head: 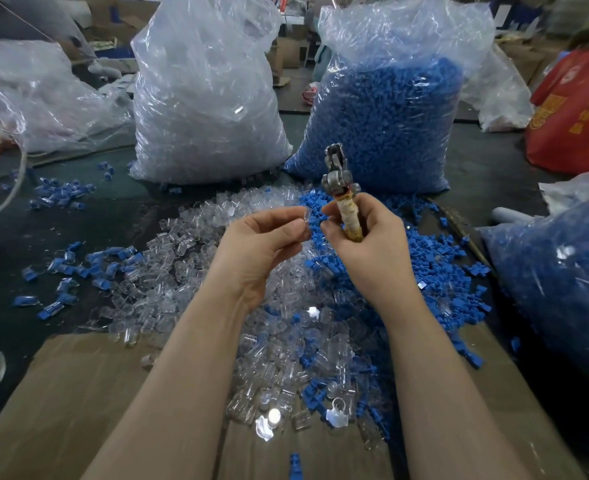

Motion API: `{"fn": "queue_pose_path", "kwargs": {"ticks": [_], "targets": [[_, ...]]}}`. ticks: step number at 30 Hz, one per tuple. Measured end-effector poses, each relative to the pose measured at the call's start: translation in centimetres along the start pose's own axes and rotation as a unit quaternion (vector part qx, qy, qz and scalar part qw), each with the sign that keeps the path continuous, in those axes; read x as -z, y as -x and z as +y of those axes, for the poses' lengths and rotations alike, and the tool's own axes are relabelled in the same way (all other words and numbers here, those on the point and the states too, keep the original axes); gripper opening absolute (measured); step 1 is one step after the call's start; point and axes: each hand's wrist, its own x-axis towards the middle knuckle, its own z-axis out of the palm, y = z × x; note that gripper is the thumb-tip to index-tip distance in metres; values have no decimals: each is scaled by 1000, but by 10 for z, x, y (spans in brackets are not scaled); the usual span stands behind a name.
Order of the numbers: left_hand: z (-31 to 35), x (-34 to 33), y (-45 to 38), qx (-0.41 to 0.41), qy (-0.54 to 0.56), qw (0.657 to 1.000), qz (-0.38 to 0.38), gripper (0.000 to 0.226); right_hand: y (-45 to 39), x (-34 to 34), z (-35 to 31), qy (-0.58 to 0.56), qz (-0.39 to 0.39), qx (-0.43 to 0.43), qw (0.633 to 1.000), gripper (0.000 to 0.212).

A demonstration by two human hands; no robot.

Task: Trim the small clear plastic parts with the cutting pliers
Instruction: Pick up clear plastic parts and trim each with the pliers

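Observation:
My left hand (267, 242) pinches a small clear plastic part (306, 216) between thumb and fingertips, raised above the heap. Close to its right, my right hand (366, 237) grips the cutting pliers (338, 178) by their tape-wrapped handles, with the metal jaws pointing up and away from me. The jaws stand above and to the right of the held part, not touching it. Under both hands lies a wide pile of clear plastic parts (189, 268) spread over the dark table.
A pile of blue parts (435, 265) lies to the right. Behind stand a tall bag of clear parts (206, 98) and a bag of blue parts (386, 112). Another blue-filled bag (560, 282) is at right, flat cardboard (78, 393) in front, and a red bag (577, 112) at far right.

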Motion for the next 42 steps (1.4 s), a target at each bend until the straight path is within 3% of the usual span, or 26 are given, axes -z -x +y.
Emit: {"fn": "queue_pose_path", "kwargs": {"ticks": [18, 24, 32, 42], "targets": [[1, -4, 2, -23, -21, 999, -20, 21, 2, -1, -2, 13, 3, 33, 999, 18], [1, -6, 4, -53, -87, 995, 11, 19, 2, 0, -3, 16, -22, 35, 999, 18], [-1, -6, 2, -79, -67, 994, 43, 15, 0, 4, 2, 10, -19, 7, 1000, 6], [-1, -8, 1, -125, -59, 989, 52, 21, -1, 8, 5, 27, -49, -40, 998, 9]]}}
